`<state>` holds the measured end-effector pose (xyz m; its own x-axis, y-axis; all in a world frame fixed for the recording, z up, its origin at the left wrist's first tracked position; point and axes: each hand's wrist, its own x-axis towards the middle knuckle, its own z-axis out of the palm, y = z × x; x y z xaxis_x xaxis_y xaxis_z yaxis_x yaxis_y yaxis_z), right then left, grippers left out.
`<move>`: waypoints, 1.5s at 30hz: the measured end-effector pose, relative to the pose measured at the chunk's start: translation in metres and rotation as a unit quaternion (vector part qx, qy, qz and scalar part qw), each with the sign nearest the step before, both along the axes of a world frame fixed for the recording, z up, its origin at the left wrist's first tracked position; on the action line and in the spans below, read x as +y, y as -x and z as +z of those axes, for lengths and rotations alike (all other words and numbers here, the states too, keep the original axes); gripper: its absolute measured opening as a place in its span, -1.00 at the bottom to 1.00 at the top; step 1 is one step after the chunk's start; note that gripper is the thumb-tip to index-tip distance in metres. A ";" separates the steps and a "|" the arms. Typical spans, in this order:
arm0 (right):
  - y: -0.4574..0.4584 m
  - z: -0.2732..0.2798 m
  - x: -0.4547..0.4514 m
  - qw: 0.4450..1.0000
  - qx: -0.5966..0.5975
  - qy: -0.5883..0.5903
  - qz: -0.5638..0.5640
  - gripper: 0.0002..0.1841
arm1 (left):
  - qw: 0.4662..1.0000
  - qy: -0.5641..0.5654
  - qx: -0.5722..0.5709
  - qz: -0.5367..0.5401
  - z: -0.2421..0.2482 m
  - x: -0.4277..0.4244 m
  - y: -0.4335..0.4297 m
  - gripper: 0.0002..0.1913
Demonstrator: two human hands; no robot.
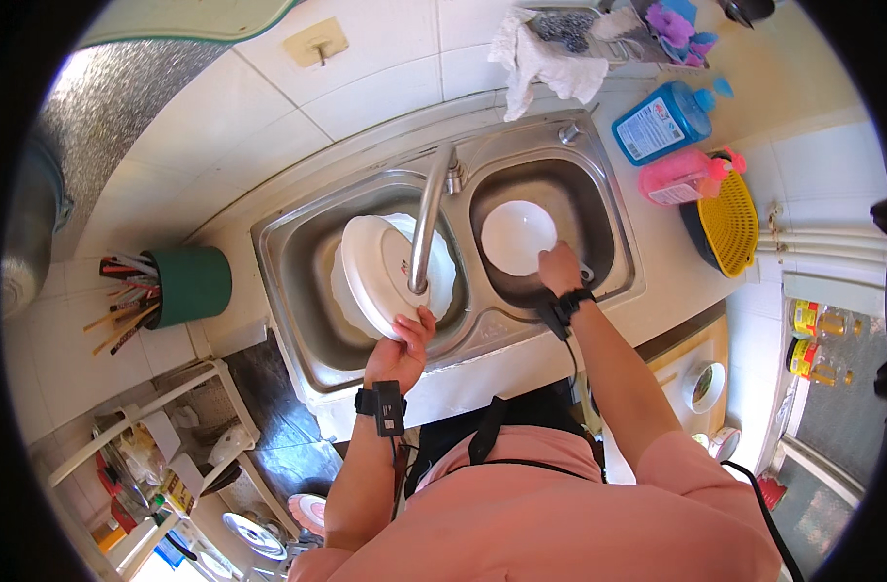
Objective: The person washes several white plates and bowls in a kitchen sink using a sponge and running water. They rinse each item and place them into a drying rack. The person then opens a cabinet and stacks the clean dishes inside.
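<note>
My left hand (403,349) grips the rim of a white oval dish (385,273), tilted on its side in the left sink basin (309,247). Its underside, with a small red mark, faces the spout of the metal faucet (432,211). Behind the dish, a white scalloped-edge plate (443,280) lies in the same basin. In the right basin (596,193), my right hand (558,269) closes on the near right rim of a white bowl (514,236); its fingertips are partly hidden. Beside that hand shows a light handle end (586,272) with a hole.
On the right counter stand a blue pump bottle (658,127), a pink pump bottle (680,178) and a yellow strainer basket (730,218). A white cloth (538,65) hangs behind the sink. At left, a green holder (194,286) with chopsticks lies sideways, near a rack (218,393).
</note>
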<state>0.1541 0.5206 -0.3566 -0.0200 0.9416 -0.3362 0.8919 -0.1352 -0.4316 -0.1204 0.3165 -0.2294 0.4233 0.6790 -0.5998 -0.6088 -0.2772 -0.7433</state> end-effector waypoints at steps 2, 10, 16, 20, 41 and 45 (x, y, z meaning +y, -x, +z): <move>-0.001 0.053 -0.007 0.999 -0.029 -0.028 0.019 -0.63 | 1.000 -0.005 -0.005 0.008 -0.002 -0.001 0.004 -0.62; 0.038 0.158 -0.052 0.990 0.063 -0.062 0.107 -0.63 | 0.997 -0.014 0.073 0.007 0.005 -0.015 0.024 -0.65; 0.092 0.145 -0.068 0.967 0.090 0.099 0.215 -0.65 | 0.985 -0.001 0.172 0.003 -0.002 -0.053 0.058 -0.74; 0.110 0.158 -0.074 0.959 0.039 0.073 0.271 -0.66 | 0.983 0.019 0.182 0.007 -0.005 -0.075 0.069 -0.76; 0.168 0.095 -0.111 0.822 0.477 0.297 -0.092 -0.80 | 0.975 0.003 0.222 -0.002 -0.009 -0.104 0.073 -0.76; 0.152 0.089 -0.103 0.694 0.486 0.501 -0.179 -0.79 | 0.975 0.008 0.222 -0.006 -0.008 -0.104 0.074 -0.76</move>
